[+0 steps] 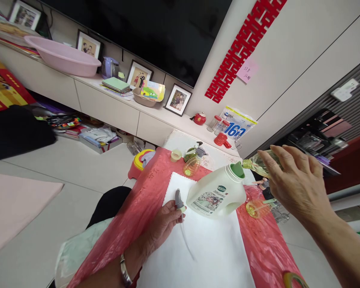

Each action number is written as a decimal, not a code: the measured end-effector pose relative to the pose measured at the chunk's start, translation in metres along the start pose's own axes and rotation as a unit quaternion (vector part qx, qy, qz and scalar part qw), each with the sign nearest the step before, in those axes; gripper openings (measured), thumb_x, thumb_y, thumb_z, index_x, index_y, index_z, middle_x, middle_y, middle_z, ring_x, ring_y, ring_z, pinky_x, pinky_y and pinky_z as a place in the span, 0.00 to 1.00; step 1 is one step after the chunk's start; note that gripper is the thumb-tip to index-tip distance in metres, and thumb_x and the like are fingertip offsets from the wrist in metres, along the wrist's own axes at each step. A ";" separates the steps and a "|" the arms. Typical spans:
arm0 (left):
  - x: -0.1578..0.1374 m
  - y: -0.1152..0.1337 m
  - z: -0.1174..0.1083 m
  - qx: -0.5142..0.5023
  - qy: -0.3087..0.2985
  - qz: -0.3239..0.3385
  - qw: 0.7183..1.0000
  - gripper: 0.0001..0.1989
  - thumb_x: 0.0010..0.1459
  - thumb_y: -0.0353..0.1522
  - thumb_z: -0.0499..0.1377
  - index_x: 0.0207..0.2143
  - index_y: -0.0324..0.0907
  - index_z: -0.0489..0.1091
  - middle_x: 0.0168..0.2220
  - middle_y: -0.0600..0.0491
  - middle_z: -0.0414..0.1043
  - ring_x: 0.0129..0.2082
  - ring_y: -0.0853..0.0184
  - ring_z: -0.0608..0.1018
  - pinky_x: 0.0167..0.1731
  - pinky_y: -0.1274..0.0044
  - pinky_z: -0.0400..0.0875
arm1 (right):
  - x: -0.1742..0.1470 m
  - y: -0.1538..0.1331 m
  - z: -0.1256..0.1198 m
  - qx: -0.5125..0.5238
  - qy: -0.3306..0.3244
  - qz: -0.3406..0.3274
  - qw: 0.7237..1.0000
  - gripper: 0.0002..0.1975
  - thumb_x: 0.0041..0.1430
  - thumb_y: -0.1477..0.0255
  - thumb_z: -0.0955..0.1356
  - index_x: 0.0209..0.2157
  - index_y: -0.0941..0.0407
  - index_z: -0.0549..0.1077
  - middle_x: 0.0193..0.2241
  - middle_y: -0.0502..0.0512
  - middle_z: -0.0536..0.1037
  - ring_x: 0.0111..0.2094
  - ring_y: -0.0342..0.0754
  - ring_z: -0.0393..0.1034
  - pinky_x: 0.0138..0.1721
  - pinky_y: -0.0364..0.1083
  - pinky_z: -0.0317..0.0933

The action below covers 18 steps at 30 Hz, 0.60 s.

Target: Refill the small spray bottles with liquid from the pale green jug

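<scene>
My right hand [300, 180] grips a clear bottle [256, 163], tipped so its neck sits at the green mouth of a white detergent jug [211, 195]. The jug stands on a white sheet [210, 248], its printed label facing me. Pinched in my left hand [162, 226] is a grey spray nozzle [179, 200] with a thin, clear tube hanging down. Behind the jug is a spray bottle with yellow liquid [192, 165], beside a small pale cup [176, 155]. Another bottle with yellow liquid [256, 209] lies to the jug's right. Whether liquid is flowing cannot be made out.
Red plastic film [132, 212] covers the table around the sheet. A roll of tape [292, 280] lies at the near right edge. Farther off, a low cabinet [108, 106] carries a pink basin [63, 58], photo frames and jars. A yellow and red stool [139, 164] stands left of the table.
</scene>
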<state>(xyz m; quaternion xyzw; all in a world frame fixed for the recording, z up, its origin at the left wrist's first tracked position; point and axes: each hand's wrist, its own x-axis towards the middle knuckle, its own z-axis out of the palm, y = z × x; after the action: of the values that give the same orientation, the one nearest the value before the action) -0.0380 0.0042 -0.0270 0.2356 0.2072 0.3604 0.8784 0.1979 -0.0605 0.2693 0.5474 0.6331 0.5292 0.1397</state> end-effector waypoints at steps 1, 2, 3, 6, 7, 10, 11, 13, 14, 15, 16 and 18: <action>0.000 0.000 0.000 0.001 0.000 -0.001 1.000 0.18 0.48 0.36 0.73 0.40 0.40 0.76 0.38 0.52 0.73 0.35 0.68 0.73 0.39 0.74 0.64 | 0.000 0.000 0.000 0.000 0.000 0.000 1.000 0.20 0.67 0.82 0.63 0.58 0.56 0.67 0.59 0.61 0.65 0.61 0.62 0.58 0.54 0.58 0.57; 0.000 0.001 0.001 0.003 0.000 -0.001 1.000 0.18 0.48 0.36 0.73 0.40 0.40 0.76 0.37 0.52 0.73 0.35 0.68 0.73 0.39 0.74 0.64 | 0.000 0.001 -0.001 0.001 -0.002 0.000 1.000 0.20 0.67 0.82 0.63 0.59 0.56 0.67 0.59 0.61 0.65 0.61 0.62 0.58 0.54 0.58 0.57; -0.001 0.001 0.001 0.005 0.000 -0.001 1.000 0.18 0.48 0.36 0.73 0.39 0.40 0.76 0.37 0.52 0.72 0.35 0.68 0.72 0.38 0.75 0.64 | 0.000 0.001 -0.001 0.004 -0.005 -0.001 1.000 0.20 0.67 0.82 0.63 0.59 0.56 0.67 0.59 0.61 0.64 0.61 0.62 0.58 0.55 0.58 0.56; -0.001 0.002 0.001 0.008 -0.004 0.000 1.000 0.18 0.48 0.36 0.73 0.40 0.40 0.76 0.38 0.51 0.72 0.35 0.68 0.72 0.39 0.75 0.65 | 0.000 0.002 -0.003 0.011 -0.010 -0.007 1.000 0.21 0.69 0.83 0.63 0.60 0.56 0.67 0.61 0.61 0.63 0.62 0.63 0.58 0.56 0.60 0.56; -0.001 0.001 0.001 0.008 -0.005 0.000 1.000 0.18 0.49 0.36 0.73 0.41 0.40 0.76 0.38 0.51 0.72 0.36 0.68 0.72 0.39 0.75 0.65 | 0.000 0.002 -0.003 0.012 -0.013 -0.010 1.000 0.21 0.69 0.84 0.62 0.60 0.56 0.67 0.61 0.62 0.63 0.62 0.63 0.57 0.57 0.60 0.55; -0.001 0.000 -0.001 0.005 -0.008 -0.001 1.000 0.19 0.50 0.36 0.72 0.44 0.41 0.75 0.40 0.51 0.72 0.37 0.68 0.72 0.40 0.75 0.66 | 0.000 0.002 -0.004 0.015 -0.017 -0.011 1.000 0.22 0.70 0.85 0.61 0.61 0.56 0.66 0.62 0.62 0.61 0.64 0.63 0.55 0.58 0.61 0.54; -0.001 0.000 -0.002 0.004 -0.009 -0.001 1.000 0.19 0.50 0.36 0.72 0.44 0.42 0.75 0.41 0.51 0.72 0.37 0.68 0.72 0.40 0.75 0.66 | 0.000 0.002 -0.005 0.017 -0.014 -0.013 1.000 0.22 0.70 0.85 0.60 0.61 0.56 0.66 0.62 0.62 0.61 0.64 0.63 0.55 0.59 0.61 0.54; 0.000 -0.001 -0.003 0.005 -0.012 0.000 1.000 0.19 0.51 0.36 0.71 0.44 0.42 0.75 0.41 0.51 0.72 0.37 0.68 0.72 0.40 0.75 0.66 | 0.000 0.002 -0.005 0.018 -0.011 -0.017 1.000 0.21 0.71 0.85 0.61 0.61 0.56 0.65 0.62 0.62 0.61 0.64 0.63 0.55 0.59 0.62 0.54; 0.000 -0.001 -0.003 0.006 -0.013 0.001 1.000 0.18 0.51 0.36 0.71 0.44 0.42 0.75 0.41 0.51 0.72 0.37 0.68 0.72 0.40 0.75 0.66 | 0.000 0.002 -0.005 0.017 -0.009 -0.019 1.000 0.21 0.71 0.84 0.61 0.61 0.55 0.65 0.62 0.62 0.61 0.64 0.63 0.55 0.60 0.62 0.54; 0.000 -0.002 -0.004 0.007 -0.014 0.000 1.000 0.18 0.51 0.36 0.71 0.43 0.42 0.75 0.41 0.51 0.71 0.37 0.68 0.72 0.40 0.75 0.66 | 0.000 0.002 -0.005 0.016 -0.009 -0.021 1.000 0.21 0.71 0.84 0.61 0.61 0.55 0.64 0.63 0.62 0.61 0.64 0.63 0.55 0.60 0.62 0.53; 0.000 -0.002 -0.004 0.008 -0.014 0.000 1.000 0.18 0.51 0.36 0.71 0.43 0.42 0.75 0.41 0.51 0.71 0.38 0.68 0.72 0.41 0.75 0.66 | 0.001 0.003 -0.005 0.014 -0.007 -0.023 1.000 0.21 0.71 0.84 0.61 0.62 0.55 0.64 0.63 0.62 0.60 0.64 0.63 0.54 0.61 0.62 0.53; 0.000 -0.002 -0.004 0.013 -0.015 0.001 1.000 0.17 0.52 0.36 0.71 0.44 0.41 0.75 0.41 0.51 0.71 0.38 0.68 0.72 0.41 0.75 0.66 | 0.002 0.003 -0.005 0.012 0.001 -0.027 1.000 0.21 0.71 0.83 0.62 0.62 0.54 0.63 0.63 0.62 0.60 0.65 0.63 0.54 0.61 0.62 0.52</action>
<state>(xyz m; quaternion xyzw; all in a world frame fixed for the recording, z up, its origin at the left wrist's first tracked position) -0.0392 0.0042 -0.0317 0.2521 0.1985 0.3548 0.8781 0.1949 -0.0623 0.2748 0.5313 0.6538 0.5185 0.1465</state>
